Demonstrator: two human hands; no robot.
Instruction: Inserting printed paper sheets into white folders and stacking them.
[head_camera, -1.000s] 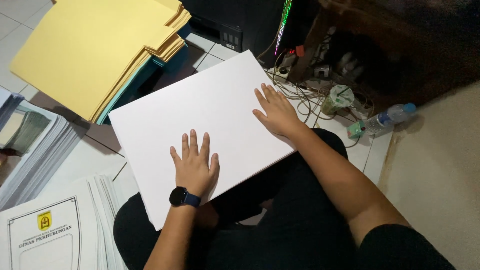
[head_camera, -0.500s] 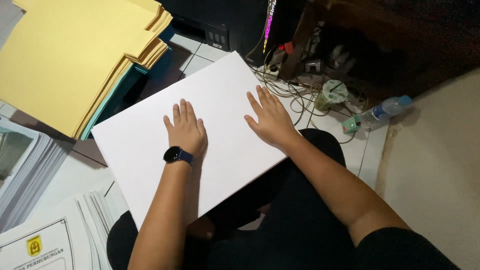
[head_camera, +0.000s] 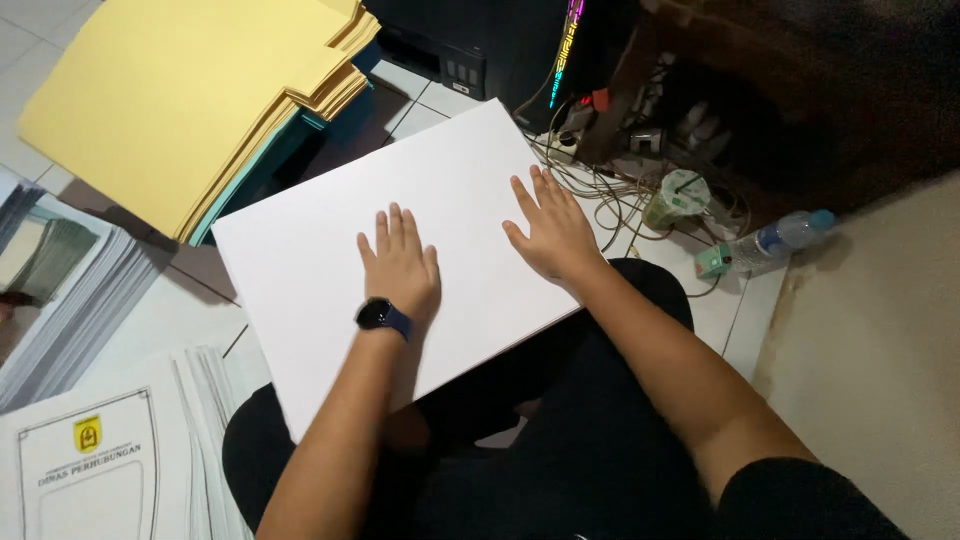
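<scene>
Both hands lie flat, fingers spread and gripping nothing, on a big white sheet (head_camera: 330, 240) that rests across the person's lap: the left hand (head_camera: 402, 268), a dark watch (head_camera: 383, 317) on its wrist, sits near the sheet's middle, and the right hand (head_camera: 552, 232) presses close to its right edge. Beside the sheet, yellow folders (head_camera: 190, 90) are stacked at the upper left, printed papers (head_camera: 90, 460) fan over the tiled floor at the lower left, and a plastic bottle (head_camera: 775, 242) lies near tangled cables (head_camera: 610, 190) on the right.
</scene>
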